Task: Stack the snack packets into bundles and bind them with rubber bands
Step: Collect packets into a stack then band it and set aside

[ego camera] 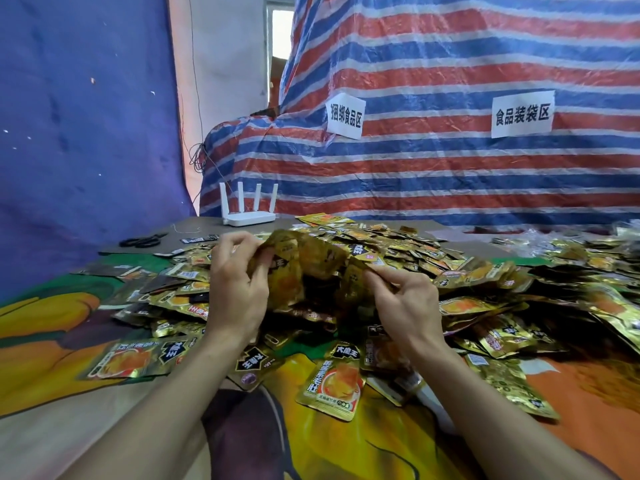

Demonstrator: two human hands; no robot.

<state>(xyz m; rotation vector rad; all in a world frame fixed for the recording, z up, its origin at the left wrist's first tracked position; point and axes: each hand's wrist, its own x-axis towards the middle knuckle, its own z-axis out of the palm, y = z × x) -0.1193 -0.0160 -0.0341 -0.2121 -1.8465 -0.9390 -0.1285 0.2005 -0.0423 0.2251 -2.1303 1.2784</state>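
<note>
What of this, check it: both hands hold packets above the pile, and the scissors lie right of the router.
Wrong on one point: the head view shows the scissors lying left of the router. The rest holds: the left hand and right hand hold packets above the pile.

This is a makeshift food-packing workroom. A red, white and blue striped tarpaulin point(450, 174) is draped over bulky shapes at the back, and two paper signs are stuck on it. The left sign point(345, 116) reads 捆绑食品区, marking a zone for bundling food, and the right sign point(522, 114) reads 食品装袋区, a zone for bagging food. A blue sheet point(86, 133) hangs like a wall on the left. The work surface, under a printed cloth point(41, 323), carries a large heap of identical gold snack packets point(398, 251), with scissors point(142, 241) and a white router point(248, 216) at its far edge.
</note>
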